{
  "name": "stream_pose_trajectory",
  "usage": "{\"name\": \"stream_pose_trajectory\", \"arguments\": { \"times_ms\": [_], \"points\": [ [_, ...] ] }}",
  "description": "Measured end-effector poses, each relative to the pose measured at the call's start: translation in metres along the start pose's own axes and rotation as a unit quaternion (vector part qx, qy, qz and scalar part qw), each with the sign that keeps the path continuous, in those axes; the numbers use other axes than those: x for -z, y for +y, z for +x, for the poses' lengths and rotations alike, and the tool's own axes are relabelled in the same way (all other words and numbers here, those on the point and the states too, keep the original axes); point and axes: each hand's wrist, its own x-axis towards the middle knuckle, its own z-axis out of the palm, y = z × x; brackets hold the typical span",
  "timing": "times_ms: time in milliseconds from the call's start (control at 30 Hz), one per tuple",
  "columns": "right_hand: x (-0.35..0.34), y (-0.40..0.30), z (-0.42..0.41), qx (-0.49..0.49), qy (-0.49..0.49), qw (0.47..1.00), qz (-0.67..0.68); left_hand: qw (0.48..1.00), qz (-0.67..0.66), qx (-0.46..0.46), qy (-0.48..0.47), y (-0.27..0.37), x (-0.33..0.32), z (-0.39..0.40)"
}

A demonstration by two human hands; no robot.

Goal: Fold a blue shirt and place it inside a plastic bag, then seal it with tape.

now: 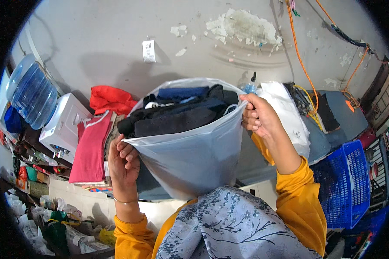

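Observation:
A large translucent plastic bag stands before me with its mouth spread wide. Folded dark clothes, mostly black and navy, fill its top. My left hand pinches the near left corner of the rim. At the right end of the rim, my right hand grips the plastic between thumb and curled fingers. Left of the bag lies a stack of folded clothes with a pinkish-red garment uppermost. Behind that stack is a bright red cloth. The lower contents of the bag show only dimly.
White plastic packaging lies on the grey-topped table at right, beside an orange rope hanging down. A blue plastic crate stands at lower right. A water dispenser with a large bottle is at left; plastic bags crowd the lower left.

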Motion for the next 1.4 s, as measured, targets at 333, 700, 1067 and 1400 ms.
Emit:
{"name": "stream_pose_trajectory", "arguments": {
  "times_ms": [333,700,1067,1400],
  "points": [
    [-0.039,-0.105,-0.005,0.114,-0.108,0.987,-0.022,0.961,0.006,-0.138,-0.241,0.036,-0.089,0.012],
    [-0.020,-0.134,0.037,0.112,-0.092,0.988,-0.045,0.536,0.499,-0.665,0.144,0.006,-0.122,0.085],
    [-0.027,-0.178,0.102,0.203,-0.107,0.973,-0.026,0.896,0.038,-0.200,-0.393,0.044,-0.168,0.129],
    [0.018,-0.151,0.156,0.140,-0.067,0.987,-0.050,0.970,0.068,-0.141,-0.187,0.005,-0.111,0.158]
  ]
}}
